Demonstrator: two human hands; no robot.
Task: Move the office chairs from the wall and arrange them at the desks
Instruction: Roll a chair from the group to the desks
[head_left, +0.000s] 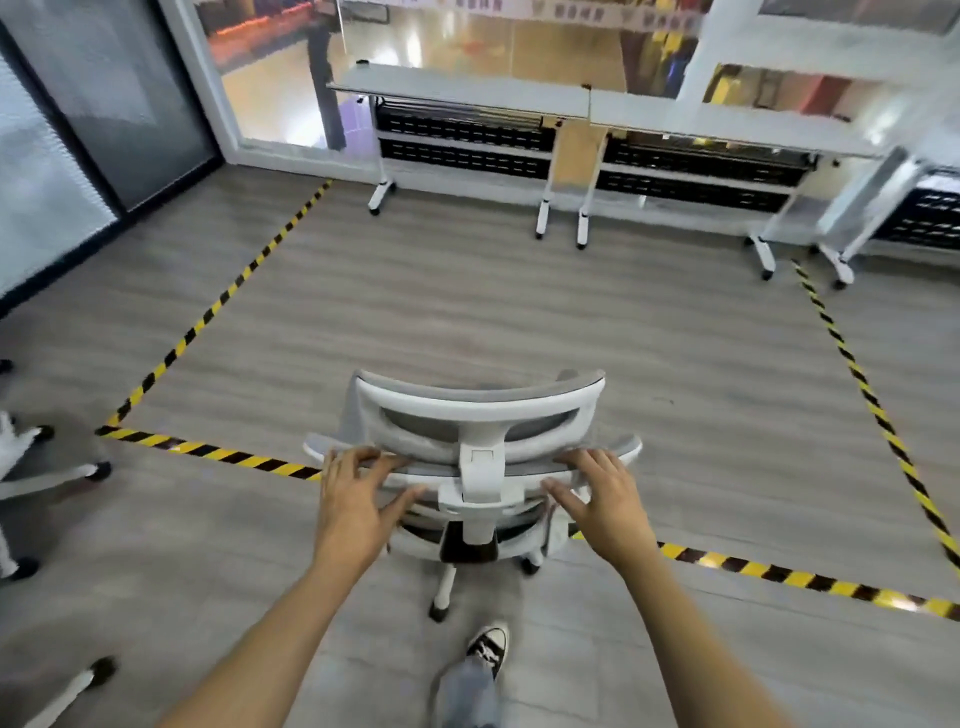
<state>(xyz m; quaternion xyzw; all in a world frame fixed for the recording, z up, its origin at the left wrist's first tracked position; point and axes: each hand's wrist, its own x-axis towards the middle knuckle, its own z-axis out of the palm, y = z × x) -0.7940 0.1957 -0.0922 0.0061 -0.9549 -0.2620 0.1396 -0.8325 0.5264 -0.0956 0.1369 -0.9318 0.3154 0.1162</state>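
While the office chair (475, 457) stands on the striped floor tape (228, 457), well apart from the desks (467, 93), the left hand (358, 499) and right hand (602, 499) rest open, fingers spread, on its backrest top.

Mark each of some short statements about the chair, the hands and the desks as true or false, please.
1. Both hands, left hand and right hand, rest on the top of the chair back. True.
2. The chair is already pushed under a desk. False: open floor lies between it and the desks.
3. Yellow-black floor tape marks the floor. True.
4. The chair frame is black. False: it is white with grey mesh.
5. A sneaker shows behind the chair. True.
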